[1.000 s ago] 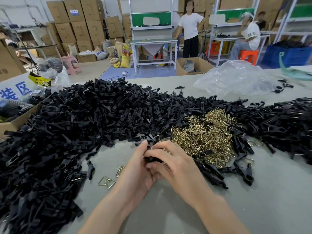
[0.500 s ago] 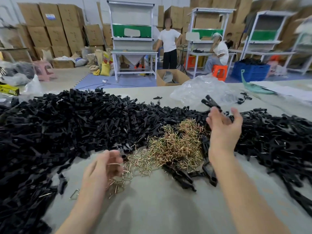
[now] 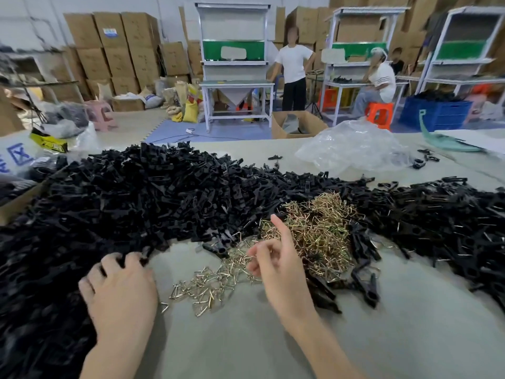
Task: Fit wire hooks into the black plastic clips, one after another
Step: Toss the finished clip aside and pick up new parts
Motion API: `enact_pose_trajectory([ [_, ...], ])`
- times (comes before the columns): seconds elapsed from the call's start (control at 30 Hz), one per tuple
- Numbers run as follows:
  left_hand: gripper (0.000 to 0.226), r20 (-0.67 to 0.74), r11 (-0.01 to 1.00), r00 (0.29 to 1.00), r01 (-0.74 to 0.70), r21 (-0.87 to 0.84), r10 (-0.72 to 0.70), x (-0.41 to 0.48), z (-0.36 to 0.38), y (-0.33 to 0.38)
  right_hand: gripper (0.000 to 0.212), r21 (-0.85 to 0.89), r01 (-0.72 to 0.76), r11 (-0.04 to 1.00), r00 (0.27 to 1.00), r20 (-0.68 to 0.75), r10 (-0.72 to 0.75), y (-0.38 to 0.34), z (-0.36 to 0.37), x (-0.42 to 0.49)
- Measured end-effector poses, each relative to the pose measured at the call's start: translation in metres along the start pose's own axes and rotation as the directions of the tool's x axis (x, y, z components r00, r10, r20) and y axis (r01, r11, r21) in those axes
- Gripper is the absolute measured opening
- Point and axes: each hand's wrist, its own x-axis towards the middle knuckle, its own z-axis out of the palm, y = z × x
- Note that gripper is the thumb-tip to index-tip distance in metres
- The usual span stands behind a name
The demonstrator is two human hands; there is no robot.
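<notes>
Two bare hands work at heaps of clips and hooks on a grey table (image 3: 246, 348).
Head view: the left hand (image 3: 120, 291) lies palm down at the near edge of the big heap of black plastic clips (image 3: 164, 192), fingertips curled in among them; blur hides whether it grips one. The right hand (image 3: 278, 266) hovers just above the brassy pile of wire hooks (image 3: 319, 231), forefinger pointing up and the other fingers loosely curled by the thumb; I cannot tell if a hook is pinched there. More hooks lie scattered between the hands.
</notes>
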Motion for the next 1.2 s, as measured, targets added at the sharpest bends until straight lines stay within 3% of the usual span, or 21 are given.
enact_pose_trajectory([
  [0.23,0.02,0.032,0.993,0.992,-0.119,-0.017,0.119,0.003,0.003,0.009,0.06,-0.003,-0.029,1.0,0.999,0.033,0.029,0.011,-0.002,0.005],
  [0.4,0.026,0.012,0.996,0.996,-0.092,0.015,0.092,0.001,0.004,0.012,0.058,-0.044,-0.002,0.999,0.999,0.041,0.004,0.015,0.0,0.007],
  [0.53,0.027,0.105,0.997,0.992,-0.072,0.001,0.072,0.005,0.003,0.009,0.055,-0.057,0.006,0.998,0.999,0.037,-0.004,0.016,0.001,0.006],
  [0.77,0.02,0.091,0.983,0.993,-0.063,-0.172,0.08,0.005,-0.006,0.013,0.057,-0.053,0.012,0.999,0.999,0.037,-0.01,0.013,0.001,0.006],
  [0.87,0.019,-0.011,0.943,0.992,-0.119,-0.312,0.122,0.005,-0.011,0.019,0.05,-0.048,-0.012,0.999,0.998,0.054,0.015,0.013,0.002,0.005],
  [0.97,0.017,-0.013,0.807,0.999,-0.048,-0.589,0.051,0.006,-0.019,0.029,0.04,-0.003,-0.045,0.999,0.993,0.112,0.045,0.013,0.004,0.005],
  [1.0,0.015,0.058,0.709,0.998,0.028,-0.705,0.018,0.006,-0.02,0.033,0.036,0.021,-0.071,0.997,0.987,0.147,0.067,0.013,0.006,0.006],
  [1.07,0.014,0.286,0.412,0.957,0.237,-0.88,0.059,-0.001,-0.021,0.046,0.034,0.051,-0.123,0.991,0.967,0.233,0.108,0.012,0.01,0.005],
  [1.13,0.018,0.46,0.162,0.865,0.434,-0.886,0.2,-0.013,-0.019,0.062,0.037,0.059,-0.119,0.991,0.955,0.28,0.098,0.011,0.014,0.005],
  [1.2,0.02,0.515,0.058,0.81,0.521,-0.852,0.281,-0.025,-0.018,0.073,0.024,0.07,-0.082,0.994,0.96,0.275,0.06,0.009,0.015,0.004],
])
